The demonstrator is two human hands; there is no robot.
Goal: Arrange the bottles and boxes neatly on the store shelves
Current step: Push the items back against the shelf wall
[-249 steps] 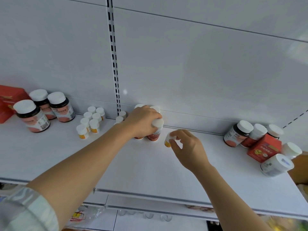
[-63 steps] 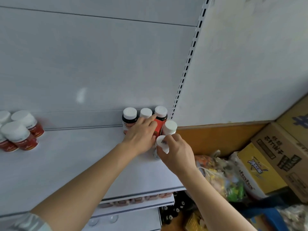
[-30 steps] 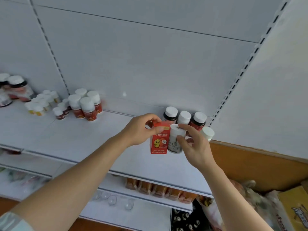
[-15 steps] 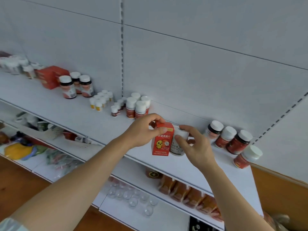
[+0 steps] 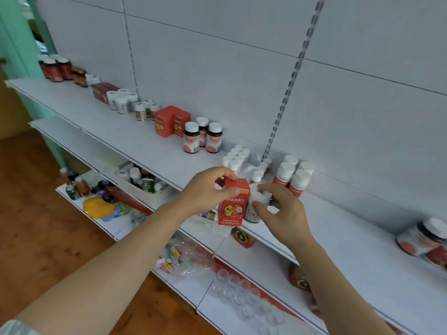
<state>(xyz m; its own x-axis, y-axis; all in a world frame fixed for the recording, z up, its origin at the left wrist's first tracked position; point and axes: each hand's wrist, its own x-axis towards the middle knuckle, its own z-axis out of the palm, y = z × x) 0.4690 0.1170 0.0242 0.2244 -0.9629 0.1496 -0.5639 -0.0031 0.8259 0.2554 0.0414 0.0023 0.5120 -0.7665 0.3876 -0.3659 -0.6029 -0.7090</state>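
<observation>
My left hand (image 5: 205,189) grips a small red box (image 5: 232,205) with a yellow chick printed on it, held upright just above the front of the white shelf (image 5: 125,139). Right beside the box, my right hand (image 5: 281,209) holds a white bottle (image 5: 256,204) by its cap and side. Behind them stand two red-labelled bottles with white caps (image 5: 294,176) and a cluster of tiny white bottles (image 5: 235,157). Further left on the shelf are three dark bottles (image 5: 202,137) and two red boxes (image 5: 171,120).
More bottles and a dark red box (image 5: 102,91) line the far left of the shelf. Dark bottles (image 5: 424,240) sit at the right edge. Lower shelves hold baskets, clear cups (image 5: 244,292) and packets. Wooden floor (image 5: 36,226) lies to the left.
The view has swung left along the shelf while both hands carried the red box and the white bottle leftward, away from the bottles at the right end, which now sit at the frame's edge.
</observation>
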